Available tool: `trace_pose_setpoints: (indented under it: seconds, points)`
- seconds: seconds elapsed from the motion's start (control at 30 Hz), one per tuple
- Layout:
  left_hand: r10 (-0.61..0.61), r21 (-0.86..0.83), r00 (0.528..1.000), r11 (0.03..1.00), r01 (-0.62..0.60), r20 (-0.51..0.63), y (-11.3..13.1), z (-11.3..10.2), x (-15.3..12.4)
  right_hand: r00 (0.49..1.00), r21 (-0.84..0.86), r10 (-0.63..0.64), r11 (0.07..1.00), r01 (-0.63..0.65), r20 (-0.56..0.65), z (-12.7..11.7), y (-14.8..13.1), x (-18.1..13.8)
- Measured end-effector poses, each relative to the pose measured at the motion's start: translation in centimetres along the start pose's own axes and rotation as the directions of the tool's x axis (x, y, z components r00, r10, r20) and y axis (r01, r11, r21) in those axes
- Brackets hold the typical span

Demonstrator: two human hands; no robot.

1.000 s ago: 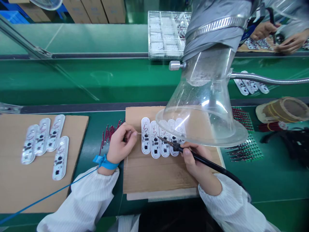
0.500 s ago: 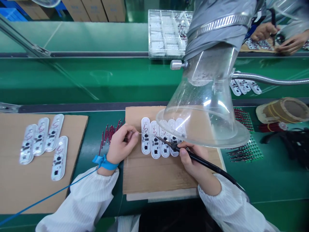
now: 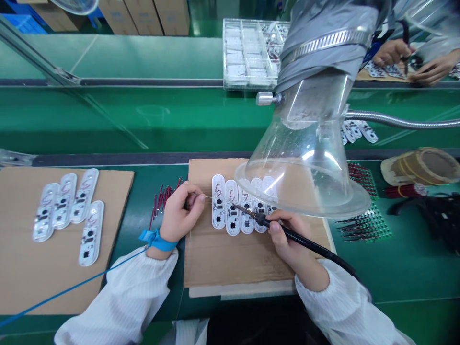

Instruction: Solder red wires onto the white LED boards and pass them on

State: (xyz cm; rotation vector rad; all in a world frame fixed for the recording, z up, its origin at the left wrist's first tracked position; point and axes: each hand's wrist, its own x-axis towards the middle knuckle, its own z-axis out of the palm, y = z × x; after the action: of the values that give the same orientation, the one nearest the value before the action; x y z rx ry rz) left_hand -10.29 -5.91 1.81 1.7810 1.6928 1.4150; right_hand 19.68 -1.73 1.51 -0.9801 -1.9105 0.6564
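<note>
My right hand (image 3: 289, 239) grips a soldering iron (image 3: 305, 244) like a pen. The iron's tip is over the second from the left in a row of white circuit boards (image 3: 218, 203), each long with rounded ends and black parts. My left hand (image 3: 183, 211) is closed in a pinch, and a thin solder wire (image 3: 208, 197) sticks out from its fingertips toward the leftmost board. A blue wrist strap (image 3: 158, 239) with a cord is on the left wrist. Under the boards lies a cardboard sheet (image 3: 230, 263). The right end of the row shows through a clear hood.
The clear fume hood (image 3: 302, 163) hangs above the boards' right side. Red wires (image 3: 163, 196) lie behind my left hand. More boards (image 3: 91, 232) rest on the left cardboard (image 3: 21, 278). Green panels (image 3: 373, 220) and a tape roll (image 3: 420, 167) are right. A co-worker's hands (image 3: 431, 69) work across.
The whole view has shifted slightly. Both hands keep nearly the same place, with the iron's tip still at the second board and the solder wire still in my left fingers.
</note>
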Motion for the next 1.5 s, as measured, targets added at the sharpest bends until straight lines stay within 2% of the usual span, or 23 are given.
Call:
trace_pose_setpoints:
  seconds: [0.53, 1.27, 1.5]
  points:
    - [-0.046, 0.001, 0.998, 0.999, 0.046, 0.045, 0.22, -0.04, -0.09, 0.995, 0.101, 0.064, 0.992, -0.072, 0.080, 0.07, 0.29, -0.26]
    - [-0.207, 0.032, 0.966, 0.978, 0.205, 0.155, 0.40, -0.12, 0.11, 0.970, 0.229, 0.174, 0.950, -0.211, 0.169, 0.09, 0.53, -0.36]
    - [-0.194, 0.038, 0.971, 0.981, 0.191, 0.139, 0.32, -0.14, -0.04, 0.969, 0.240, 0.221, 0.940, -0.241, 0.108, 0.01, 0.44, -0.72]
